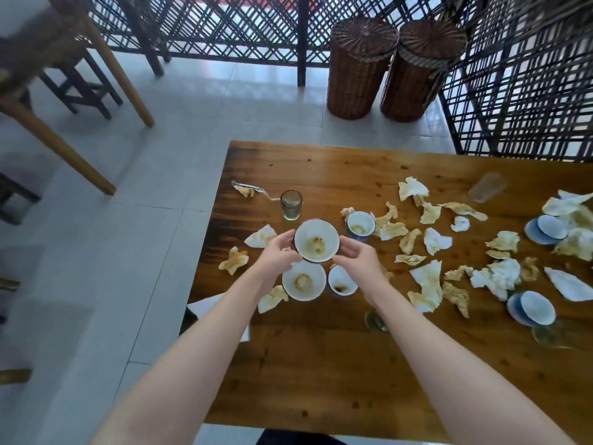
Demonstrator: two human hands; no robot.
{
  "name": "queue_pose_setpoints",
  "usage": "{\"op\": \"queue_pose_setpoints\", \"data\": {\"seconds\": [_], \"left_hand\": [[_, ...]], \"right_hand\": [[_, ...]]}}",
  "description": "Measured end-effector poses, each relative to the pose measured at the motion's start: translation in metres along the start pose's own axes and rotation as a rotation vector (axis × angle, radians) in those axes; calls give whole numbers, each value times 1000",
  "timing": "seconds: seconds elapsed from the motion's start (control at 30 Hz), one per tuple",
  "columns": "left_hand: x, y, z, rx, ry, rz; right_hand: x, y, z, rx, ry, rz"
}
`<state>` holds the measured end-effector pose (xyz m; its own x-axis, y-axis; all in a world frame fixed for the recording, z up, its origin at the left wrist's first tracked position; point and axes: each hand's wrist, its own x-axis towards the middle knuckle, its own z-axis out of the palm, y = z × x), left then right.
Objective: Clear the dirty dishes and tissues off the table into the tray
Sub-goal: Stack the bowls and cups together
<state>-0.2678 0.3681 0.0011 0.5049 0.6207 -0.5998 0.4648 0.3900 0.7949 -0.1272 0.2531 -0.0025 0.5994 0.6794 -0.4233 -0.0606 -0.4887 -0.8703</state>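
Now left hand (pixel 276 252) and right hand (pixel 356 259) fingers clasp the bowl (pixel 316 241) near the table edge (pixel 225 184).

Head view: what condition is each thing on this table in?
Held bowl: dirty, upright, clasped by left grip and right grip.
Lower bowl: dirty, on table.
Near glass: upright, almost empty.
Far glass: apparently on its side.
Tissues: crumpled, stained.
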Motion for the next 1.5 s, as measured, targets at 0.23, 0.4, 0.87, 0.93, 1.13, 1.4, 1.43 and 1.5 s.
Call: {"op": "queue_pose_setpoints", "data": {"seconds": [0.23,0.4,0.87,0.93,1.13,1.4,1.43,1.5], "left_hand": [[-33,-28,-5,-15,23,-20],[-42,-42,-5,25,13,-71],[-37,-52,-6,71,-7,-135],[-36,-52,-6,62,8,-140],[-29,-56,-8,64,43,-142],[-8,-67,-7,77,14,-153],[-5,-69,-7,79,13,-153],[-2,-73,-9,73,19,-147]], "right_hand": [[-36,14,11,-30,-64,-6],[-50,18,14,-53,-89,25],[-54,27,23,-82,-212,96],[-54,29,21,-81,-189,107],[-56,39,16,-110,-83,196],[-58,60,36,-104,-148,240],[-57,61,40,-85,-146,232],[-54,60,47,-55,-132,220]]}}
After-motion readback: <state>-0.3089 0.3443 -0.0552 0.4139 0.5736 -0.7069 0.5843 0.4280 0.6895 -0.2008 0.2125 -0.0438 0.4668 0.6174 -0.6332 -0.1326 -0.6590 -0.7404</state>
